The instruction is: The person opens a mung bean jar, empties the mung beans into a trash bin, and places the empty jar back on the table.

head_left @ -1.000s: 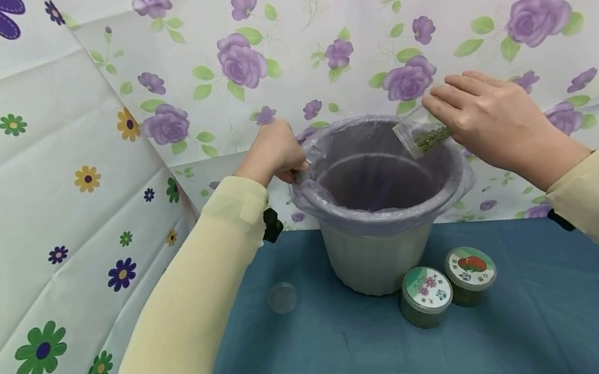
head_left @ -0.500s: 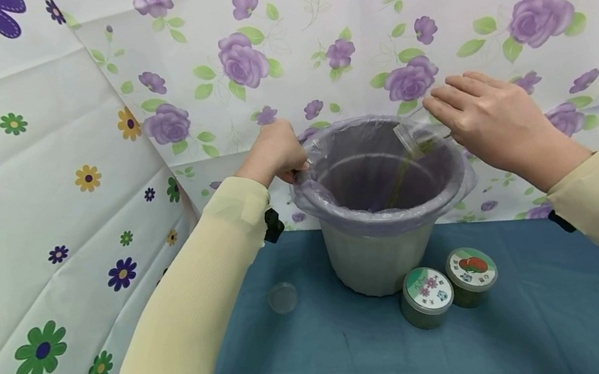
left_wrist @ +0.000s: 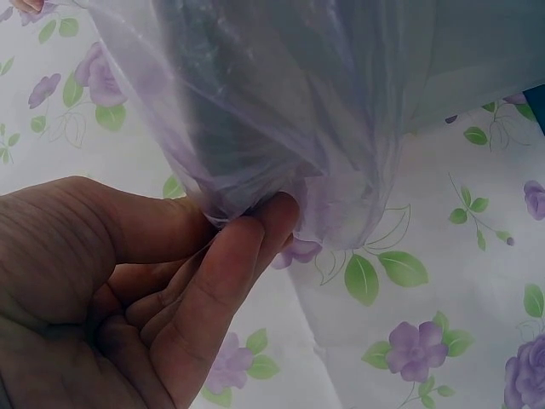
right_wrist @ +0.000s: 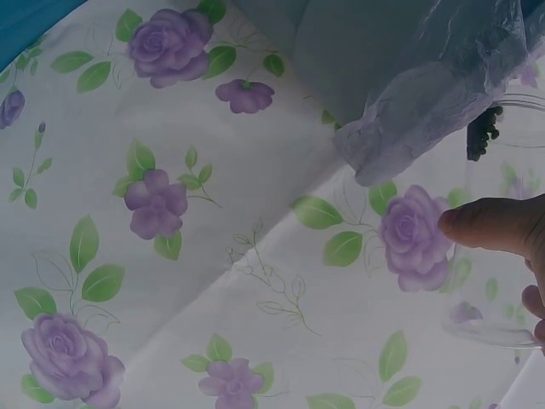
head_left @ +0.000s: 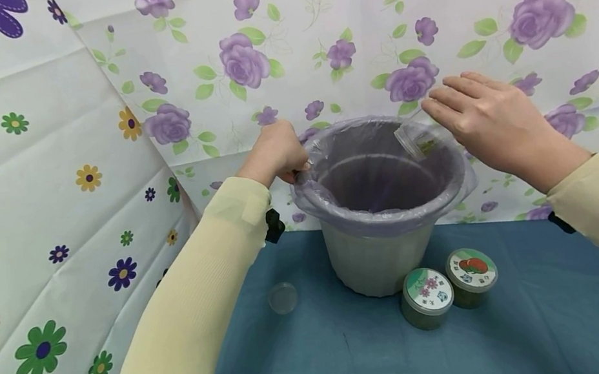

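Note:
A pale bucket (head_left: 381, 259), lined with a thin purple plastic bag (head_left: 393, 219), stands against the back sheet. My left hand (head_left: 279, 151) is at its left rim. In the left wrist view, that thumb and fingers pinch the bag (left_wrist: 272, 128). Over the right rim, my right hand (head_left: 491, 120) holds a clear plastic jar (head_left: 408, 141), tilted with its mouth down toward the bucket. A few dark green granules (right_wrist: 483, 134) cling inside the jar near its mouth. The right wrist view shows the thumb against the jar's wall; most of that hand is cut off.
Two lidded jars, one with a flower label (head_left: 427, 289) and one with a red-fruit label (head_left: 471, 269), stand at the bucket's front right. A clear round lid (head_left: 282, 298) lies on the blue cloth (head_left: 329, 372) at left. Floral sheets (head_left: 333, 25) rise behind and at left.
Green granules have poured from the jar into the bucket as a thin stream, seen half a second ago. Only a little stays in the jar. Both hands have barely moved.

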{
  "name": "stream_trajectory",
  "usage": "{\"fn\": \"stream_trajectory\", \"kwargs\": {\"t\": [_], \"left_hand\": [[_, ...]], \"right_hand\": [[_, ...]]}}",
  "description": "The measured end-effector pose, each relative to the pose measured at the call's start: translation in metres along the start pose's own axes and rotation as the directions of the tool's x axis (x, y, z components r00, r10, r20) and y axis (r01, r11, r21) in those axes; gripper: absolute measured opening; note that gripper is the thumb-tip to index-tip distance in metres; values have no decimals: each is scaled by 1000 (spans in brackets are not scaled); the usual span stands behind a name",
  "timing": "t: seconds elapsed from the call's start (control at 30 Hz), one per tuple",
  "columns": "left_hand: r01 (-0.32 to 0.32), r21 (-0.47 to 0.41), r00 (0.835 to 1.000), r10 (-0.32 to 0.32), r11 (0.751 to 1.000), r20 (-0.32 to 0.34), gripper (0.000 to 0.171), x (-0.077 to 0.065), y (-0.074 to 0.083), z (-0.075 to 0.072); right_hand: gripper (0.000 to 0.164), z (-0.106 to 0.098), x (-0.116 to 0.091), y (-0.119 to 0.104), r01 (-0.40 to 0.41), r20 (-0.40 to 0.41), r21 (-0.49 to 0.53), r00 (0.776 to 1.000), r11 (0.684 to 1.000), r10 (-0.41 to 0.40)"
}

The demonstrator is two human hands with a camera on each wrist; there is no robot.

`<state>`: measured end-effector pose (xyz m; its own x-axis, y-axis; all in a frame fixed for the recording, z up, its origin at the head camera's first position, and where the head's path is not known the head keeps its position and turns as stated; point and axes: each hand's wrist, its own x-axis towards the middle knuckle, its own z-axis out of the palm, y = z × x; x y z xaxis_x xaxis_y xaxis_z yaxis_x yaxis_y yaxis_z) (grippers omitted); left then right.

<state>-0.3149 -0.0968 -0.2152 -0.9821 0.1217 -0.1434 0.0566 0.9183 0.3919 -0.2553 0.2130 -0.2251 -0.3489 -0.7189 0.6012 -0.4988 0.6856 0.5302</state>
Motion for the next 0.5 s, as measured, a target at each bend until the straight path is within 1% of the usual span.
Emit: {"fn": "stream_trajectory", "kwargs": {"t": [0.2,0.5], "left_hand": [[3,-1,1000,-3,1000,-8,8,0,0,0],[16,-6,1000,-16,1000,0,11,0,1,0]], "right_hand": [[51,0,-1,0,6,11,1,1000,1000,-6],[58,0,0,2,29,12,8,1000,1000,-29]]}}
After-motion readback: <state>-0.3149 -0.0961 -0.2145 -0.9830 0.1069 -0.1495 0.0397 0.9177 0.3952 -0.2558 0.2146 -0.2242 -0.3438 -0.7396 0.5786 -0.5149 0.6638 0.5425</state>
